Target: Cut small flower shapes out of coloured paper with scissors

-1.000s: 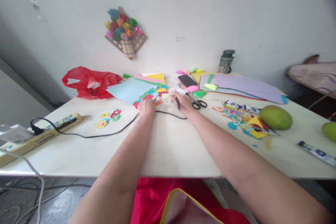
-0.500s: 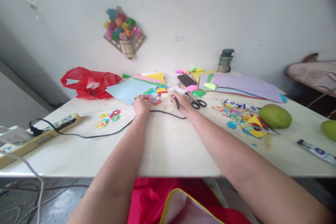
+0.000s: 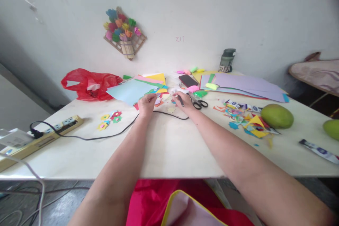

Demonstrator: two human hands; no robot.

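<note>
My right hand (image 3: 184, 101) is closed around a dark pen-like stick (image 3: 180, 100), its blunt end pointing back toward me. Close to its left, my left hand (image 3: 147, 105) has its fingers pinched together above coloured paper scraps (image 3: 159, 101); whatever is between them is too small to make out. A pale flower-shaped paper cutout (image 3: 171, 109) lies between the hands. Black-handled scissors (image 3: 200, 104) rest just right of my right hand. A black cord (image 3: 116, 135) runs across the table past both wrists. Several layered paper flowers (image 3: 109, 120) lie to the left.
A power strip (image 3: 53, 130) sits at left, near a red plastic bag (image 3: 90, 83). Paper sheets (image 3: 129, 91), a phone (image 3: 188, 81) and a bottle (image 3: 227, 60) are at the back. Paper trimmings (image 3: 245, 122), a green mango (image 3: 277, 116) and a tube (image 3: 319, 151) lie at right.
My left hand has lifted slightly and moved a little right, with its fingers turned toward my right hand. My right hand stays nearly in place, still gripping the dark stick.
</note>
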